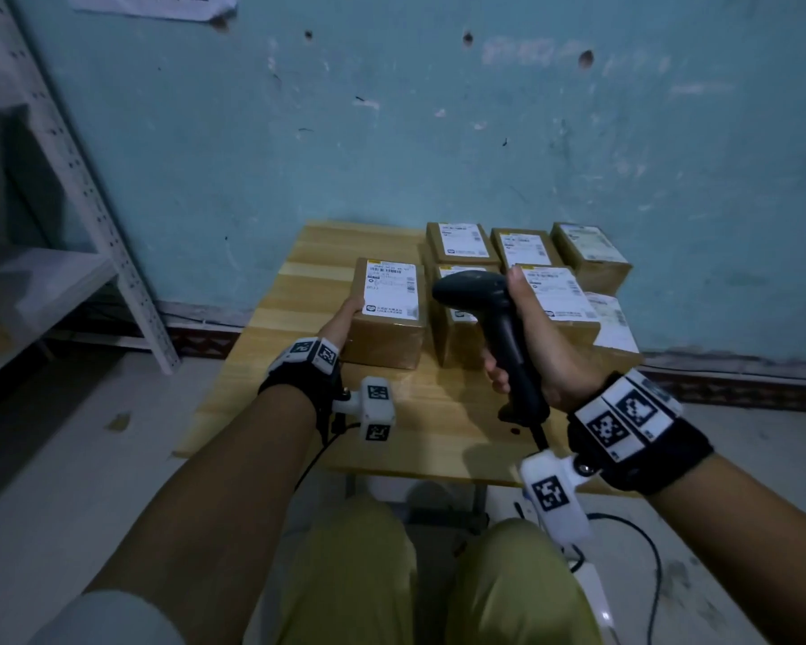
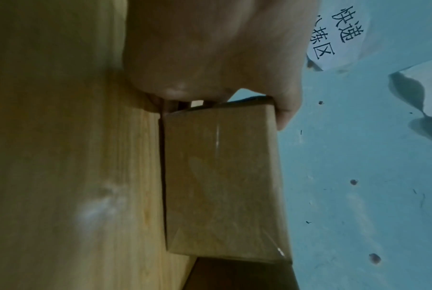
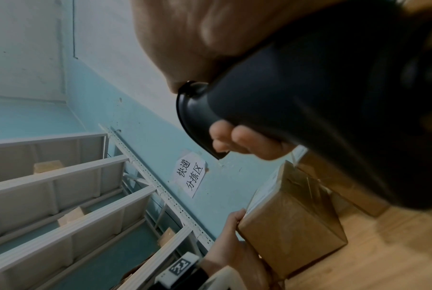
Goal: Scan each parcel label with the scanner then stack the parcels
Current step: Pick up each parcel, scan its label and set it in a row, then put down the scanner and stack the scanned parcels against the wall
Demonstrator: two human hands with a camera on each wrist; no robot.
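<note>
From the head view, a low pale wooden table stands against a blue-green wall and carries a cluster of brown cardboard parcels with white printed labels. One brown cardboard parcel sits apart at the left of the group, label up, its long axis running away from the person. The left hand holds its near-left corner, thumb on the top edge, the other fingers hidden behind the side. The right hand is wrapped round the handle of a black pistol-shaped barcode scanner, whose head hangs above the neighbouring parcels, just right of the held parcel's white label and facing left and down. The scanner hand is the nearer one to that label; the coming scan seems to need a short swing leftward.

In the left wrist view, the parcel rests flat on the table, the thumb pressing its upper edge; the remaining fingers are largely hidden.

In the right wrist view, the fingers curl under the scanner's head, and the parcel lies below with the left hand on its corner.
</note>
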